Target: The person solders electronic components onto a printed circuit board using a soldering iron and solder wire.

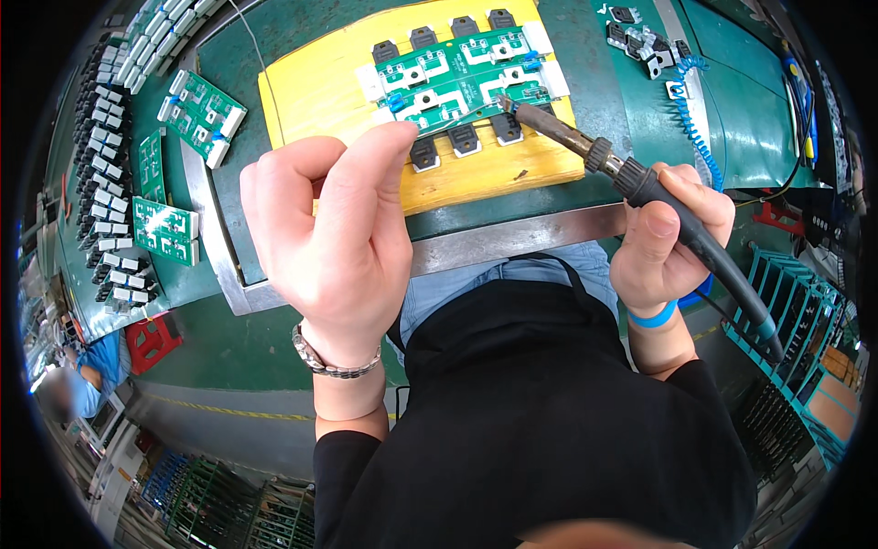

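Closest are the black clothes, a metal watch on the left wrist and a blue band on the right. The left hand is curled, its thumb and forefinger closed together by the near left corner of the circuit board; whether they pinch a strand I cannot tell. The right hand grasps a soldering iron, its tip over the near right part of that board; whether it touches I cannot tell. Beyond the bench's metal edge, the circuit board lies on a yellow board, with black parts along its near and far sides. A thin wire runs down over the yellow board's left side. Three more green boards lie to the left, beside rows of black and white parts. At the far right are loose black parts and a coiled blue cord. Down on the floor stand a red stool, left, and a teal rack, right
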The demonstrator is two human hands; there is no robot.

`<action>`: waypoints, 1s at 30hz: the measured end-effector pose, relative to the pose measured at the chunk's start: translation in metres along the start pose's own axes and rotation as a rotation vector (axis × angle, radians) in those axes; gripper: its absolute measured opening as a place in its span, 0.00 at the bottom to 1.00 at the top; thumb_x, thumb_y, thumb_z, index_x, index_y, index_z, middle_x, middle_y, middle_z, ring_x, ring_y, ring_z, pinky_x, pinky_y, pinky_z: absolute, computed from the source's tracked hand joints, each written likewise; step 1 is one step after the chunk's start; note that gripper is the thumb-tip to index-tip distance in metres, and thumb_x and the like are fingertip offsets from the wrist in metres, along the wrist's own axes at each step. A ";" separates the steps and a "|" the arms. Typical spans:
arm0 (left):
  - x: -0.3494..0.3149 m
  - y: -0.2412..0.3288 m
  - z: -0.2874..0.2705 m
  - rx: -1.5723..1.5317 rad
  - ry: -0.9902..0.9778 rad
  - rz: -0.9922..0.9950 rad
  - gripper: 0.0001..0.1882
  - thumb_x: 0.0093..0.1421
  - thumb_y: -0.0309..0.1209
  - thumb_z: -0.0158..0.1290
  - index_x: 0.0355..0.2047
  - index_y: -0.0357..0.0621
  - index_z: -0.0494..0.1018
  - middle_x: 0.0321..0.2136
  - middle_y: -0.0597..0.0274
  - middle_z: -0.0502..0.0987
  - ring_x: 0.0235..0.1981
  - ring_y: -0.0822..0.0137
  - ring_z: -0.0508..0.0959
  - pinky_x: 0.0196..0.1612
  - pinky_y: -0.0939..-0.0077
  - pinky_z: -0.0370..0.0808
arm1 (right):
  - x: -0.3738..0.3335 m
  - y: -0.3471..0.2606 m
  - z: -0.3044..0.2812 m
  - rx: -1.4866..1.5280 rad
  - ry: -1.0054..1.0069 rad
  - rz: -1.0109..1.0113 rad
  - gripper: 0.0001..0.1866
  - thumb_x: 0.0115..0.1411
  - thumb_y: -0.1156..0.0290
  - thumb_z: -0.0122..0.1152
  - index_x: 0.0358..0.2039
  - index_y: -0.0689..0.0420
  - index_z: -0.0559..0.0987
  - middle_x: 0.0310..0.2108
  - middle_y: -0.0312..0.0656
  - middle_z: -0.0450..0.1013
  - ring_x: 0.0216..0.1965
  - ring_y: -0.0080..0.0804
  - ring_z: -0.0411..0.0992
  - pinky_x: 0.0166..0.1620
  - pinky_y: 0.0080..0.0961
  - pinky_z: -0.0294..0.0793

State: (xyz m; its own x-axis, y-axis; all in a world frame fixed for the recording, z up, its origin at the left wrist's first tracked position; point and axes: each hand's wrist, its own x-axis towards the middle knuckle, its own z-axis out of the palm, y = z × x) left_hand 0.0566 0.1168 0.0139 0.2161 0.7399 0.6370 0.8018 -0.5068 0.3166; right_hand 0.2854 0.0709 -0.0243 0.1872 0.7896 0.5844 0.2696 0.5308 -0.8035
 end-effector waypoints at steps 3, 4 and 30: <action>0.000 0.001 0.002 -0.013 0.005 -0.007 0.08 0.50 0.22 0.64 0.32 0.45 0.81 0.23 0.65 0.70 0.23 0.69 0.70 0.24 0.77 0.63 | -0.001 0.001 0.000 0.002 0.011 0.003 0.17 0.59 0.70 0.64 0.42 0.66 0.68 0.30 0.43 0.69 0.27 0.26 0.67 0.32 0.21 0.67; 0.000 0.000 0.002 -0.012 0.005 -0.008 0.08 0.50 0.22 0.64 0.32 0.45 0.81 0.23 0.65 0.70 0.23 0.69 0.70 0.24 0.77 0.63 | -0.001 0.000 0.000 0.003 0.011 0.003 0.17 0.59 0.70 0.64 0.42 0.66 0.68 0.30 0.43 0.69 0.27 0.26 0.67 0.32 0.21 0.67; -0.005 -0.002 -0.004 -0.031 0.006 -0.038 0.08 0.50 0.21 0.63 0.32 0.43 0.81 0.25 0.65 0.72 0.25 0.71 0.70 0.27 0.80 0.65 | 0.002 -0.001 0.003 0.052 -0.026 0.036 0.17 0.59 0.72 0.64 0.43 0.64 0.67 0.31 0.45 0.70 0.27 0.25 0.67 0.33 0.19 0.67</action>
State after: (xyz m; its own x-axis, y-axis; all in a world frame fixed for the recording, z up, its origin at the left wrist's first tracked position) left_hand 0.0513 0.1126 0.0130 0.1821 0.7564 0.6282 0.7918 -0.4917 0.3624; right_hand 0.2831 0.0731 -0.0229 0.1706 0.8157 0.5528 0.2141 0.5169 -0.8289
